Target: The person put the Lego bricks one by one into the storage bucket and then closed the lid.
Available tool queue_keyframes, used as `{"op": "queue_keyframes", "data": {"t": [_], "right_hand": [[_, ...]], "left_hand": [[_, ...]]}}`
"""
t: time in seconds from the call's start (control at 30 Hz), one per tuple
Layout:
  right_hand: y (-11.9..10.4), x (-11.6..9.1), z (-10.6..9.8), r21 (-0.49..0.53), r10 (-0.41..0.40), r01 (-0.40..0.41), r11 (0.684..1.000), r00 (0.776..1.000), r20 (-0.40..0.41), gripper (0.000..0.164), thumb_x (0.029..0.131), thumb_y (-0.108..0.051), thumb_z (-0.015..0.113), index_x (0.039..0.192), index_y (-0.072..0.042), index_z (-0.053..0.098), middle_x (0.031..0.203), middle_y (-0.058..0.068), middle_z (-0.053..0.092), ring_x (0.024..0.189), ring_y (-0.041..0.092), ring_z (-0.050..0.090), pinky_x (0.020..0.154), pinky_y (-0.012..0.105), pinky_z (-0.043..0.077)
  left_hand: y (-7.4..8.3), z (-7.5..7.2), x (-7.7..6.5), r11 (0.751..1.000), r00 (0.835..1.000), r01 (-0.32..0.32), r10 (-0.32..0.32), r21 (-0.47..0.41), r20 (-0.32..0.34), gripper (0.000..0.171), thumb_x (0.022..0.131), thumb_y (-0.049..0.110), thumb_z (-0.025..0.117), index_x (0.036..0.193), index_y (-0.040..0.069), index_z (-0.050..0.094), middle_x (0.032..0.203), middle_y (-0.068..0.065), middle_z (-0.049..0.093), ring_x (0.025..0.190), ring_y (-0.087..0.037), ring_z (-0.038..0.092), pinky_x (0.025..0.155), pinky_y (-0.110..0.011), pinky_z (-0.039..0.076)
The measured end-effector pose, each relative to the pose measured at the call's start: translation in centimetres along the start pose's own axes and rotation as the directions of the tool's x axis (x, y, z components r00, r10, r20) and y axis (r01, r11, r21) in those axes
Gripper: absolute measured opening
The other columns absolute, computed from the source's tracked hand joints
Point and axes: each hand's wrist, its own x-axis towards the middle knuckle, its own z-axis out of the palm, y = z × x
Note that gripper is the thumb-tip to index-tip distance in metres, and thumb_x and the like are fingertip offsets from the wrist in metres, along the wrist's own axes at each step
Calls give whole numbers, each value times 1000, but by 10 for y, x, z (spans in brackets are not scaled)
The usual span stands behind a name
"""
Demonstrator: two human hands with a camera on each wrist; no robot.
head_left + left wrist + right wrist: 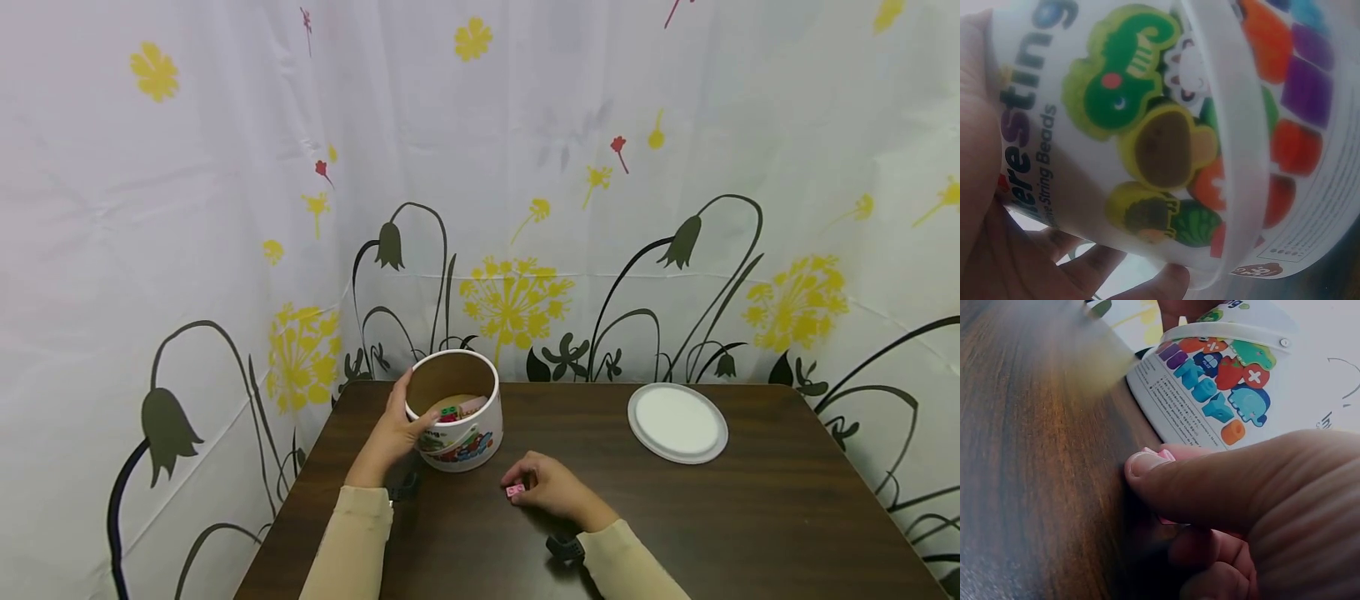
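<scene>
A white round bucket [480,446] with colourful printed pictures stands on the table, its top uncovered. My left hand [393,433] grips its rim from the left side, thumb at the front edge. Inside the bucket are several toy bricks [450,412], green, red and pale pink among them. In the left wrist view the white handle [1244,137] runs across the printed wall. My right hand [555,487] is just above the table, to the right of the bucket, and pinches a small pink toy brick [514,490]. In the right wrist view the thumb covers most of that brick.
A white round lid [678,422] lies on the right side of the dark wooden table [787,500]. Behind the table hangs a white curtain [525,167] printed with flowers, close to its back edge.
</scene>
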Motion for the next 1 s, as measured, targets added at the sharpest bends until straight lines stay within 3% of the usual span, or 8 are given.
{"op": "queue_keyframes", "data": {"t": [0.23, 0.43, 0.67, 1.0], "right_hand": [[0, 0, 0, 21, 35, -36, 999, 999, 26, 14, 93, -17, 87, 106, -23, 85, 98, -5, 67, 81, 6, 56, 71, 24, 46], [1, 0, -1, 128, 50, -53, 990, 998, 27, 10, 98, -20, 82, 106, -19, 77, 94, -1, 69, 76, 7, 59, 68, 22, 48], [-1, -1, -4, 260, 81, -80, 962, 997, 6, 15, 106, -21, 72, 117, -11, 75, 95, 4, 66, 71, 10, 56, 60, 23, 49], [4, -1, -1, 389, 101, -83, 917, 995, -25, 20, 101, -16, 79, 113, -6, 66, 99, 6, 69, 70, 6, 56, 59, 19, 46]], "left_hand": [[0, 0, -2, 1000, 1000, 11, -11, -15, -3, 107, 98, 38, 77, 176, 20, 7, 178, -25, 17, 156, -53, 34, 128, -71, 30], [1, -1, -3, 999, 1000, 6, -6, -35, 3, 104, 100, 36, 75, 176, 20, 5, 179, -23, 14, 157, -52, 32, 128, -71, 28], [-2, -1, 0, 1000, 1000, -2, 2, -26, 6, 105, 100, 39, 75, 176, 21, 5, 180, -22, 14, 158, -51, 32, 129, -70, 29], [-2, -1, 1, 1000, 1000, -15, 15, -9, 5, 106, 100, 40, 76, 177, 22, 6, 180, -22, 15, 158, -51, 33, 128, -69, 30]]}}
